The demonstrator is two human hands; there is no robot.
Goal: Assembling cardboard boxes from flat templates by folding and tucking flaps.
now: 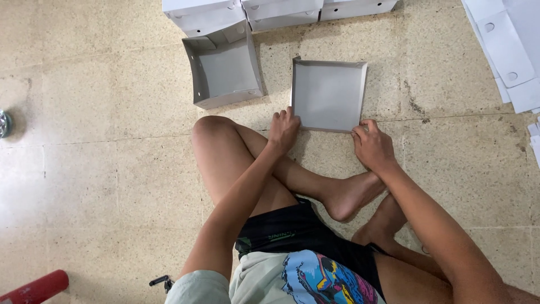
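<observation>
Top-edge-cropped white boxes (275, 12), half-seen red cylinder (35, 288), right-edge flat sheets (514, 50).

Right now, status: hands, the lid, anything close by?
Left hand and right hand pinch near corners of grey cardboard lid, flat on floor. Open grey box beside it, apart.

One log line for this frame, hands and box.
left hand: grips lid near edge | right hand: grips near edge | open box: beside

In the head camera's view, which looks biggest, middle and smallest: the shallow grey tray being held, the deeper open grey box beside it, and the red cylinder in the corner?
1. and 2. The open grey box and the shallow grey tray look alike in size; I won't rank them.
3. The red cylinder is smallest, though the frame edge cuts it off.
</observation>
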